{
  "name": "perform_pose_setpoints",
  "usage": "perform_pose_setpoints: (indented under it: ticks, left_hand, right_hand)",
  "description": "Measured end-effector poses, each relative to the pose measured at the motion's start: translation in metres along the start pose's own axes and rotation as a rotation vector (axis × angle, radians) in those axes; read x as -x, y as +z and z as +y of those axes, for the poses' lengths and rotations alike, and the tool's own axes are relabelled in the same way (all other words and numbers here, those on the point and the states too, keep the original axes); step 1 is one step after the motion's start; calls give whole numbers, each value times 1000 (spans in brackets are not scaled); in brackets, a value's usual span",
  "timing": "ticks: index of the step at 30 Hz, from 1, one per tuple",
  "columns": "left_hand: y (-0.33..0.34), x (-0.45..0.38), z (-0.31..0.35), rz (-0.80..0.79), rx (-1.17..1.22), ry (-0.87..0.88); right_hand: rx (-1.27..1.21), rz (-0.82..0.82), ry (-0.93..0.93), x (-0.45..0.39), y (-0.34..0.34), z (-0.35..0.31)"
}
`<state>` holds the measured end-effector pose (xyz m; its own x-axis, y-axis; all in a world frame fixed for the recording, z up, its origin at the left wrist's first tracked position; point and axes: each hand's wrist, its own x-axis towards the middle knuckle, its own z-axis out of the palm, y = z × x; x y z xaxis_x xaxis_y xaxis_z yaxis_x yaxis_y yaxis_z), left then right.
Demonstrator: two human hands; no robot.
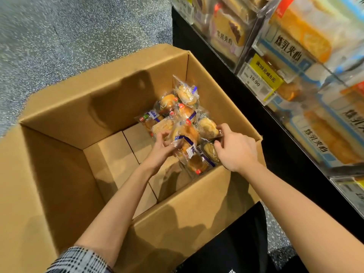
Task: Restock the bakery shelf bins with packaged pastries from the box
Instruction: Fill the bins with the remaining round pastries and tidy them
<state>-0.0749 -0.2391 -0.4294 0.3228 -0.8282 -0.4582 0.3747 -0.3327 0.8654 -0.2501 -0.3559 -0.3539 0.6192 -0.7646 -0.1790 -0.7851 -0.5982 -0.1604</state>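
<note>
Plaid cloth shows at the nearest edge, a sleeve (78, 260) rolled above the left forearm. From there both bare arms reach forward and down into a large open cardboard box (110, 99) that stands on the speckled floor (59, 32).

The left hand (162, 147) comes in from the lower left, palm turned inward, its fingers curled into the crinkled wrappers at the near side of the heap. The right hand (235, 149) comes over the box's near right wall, knuckles up, thumb and fingers pinching the edge of one clear-wrapped pastry. So each grip is closed on plastic packaging; how many packs either one has, I cannot tell.

The packaged pastries (183, 123) lie piled in the box's right corner, small golden buns in clear film with blue and red labels. The rest of the box bottom is bare cardboard, so the stock looks nearly used up.

The step in hand appears to be gathering a handful. Next, both hands would need to lift together, clear the box wall, and swing right.

Farther right stand the clear shelf bins (307, 79), already holding larger packaged cakes, with a yellow price tag (263, 74) on one front.
</note>
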Motion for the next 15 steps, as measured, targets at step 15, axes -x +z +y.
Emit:
perform_pose_setpoints:
  ticks: [15]
  left_hand:
    - [46, 23, 13, -200, 434, -136]
  right_hand:
    - [-413, -351, 33, -5, -22, 0]
